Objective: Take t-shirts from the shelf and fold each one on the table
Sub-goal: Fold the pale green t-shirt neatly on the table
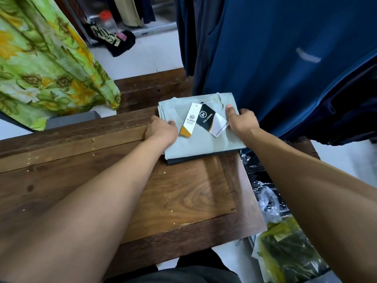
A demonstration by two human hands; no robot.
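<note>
Lying at the far right part of the wooden table [81,180], a folded pale grey-green t-shirt [204,141] sits square on top of a darker folded garment [195,160], of which only a thin edge shows along the near side. Both hands frame the pale shirt. The left hand [161,130] is at its left edge, fingers curled down over the edge and the thumb lying on top of the cloth, so it grips that side. The right hand [242,121] is at the right edge, thumb pressed flat on the top face and the other fingers wrapped round the side, out of sight beneath; it too holds the fold. Between the two hands, on the shirt's top near the collar, lie two hang tags: a white tag [188,121] with a mustard corner, and a black tag [210,119] with a white end, both printed POLOMIMIN. The black one overlaps the white. Dark blue garments [285,58] hang just behind the table's far right corner, touching the shirt's far edge. A green floral cloth [44,64] hangs at the far left. Plastic-wrapped bundles [285,252] lie off the right edge.
</note>
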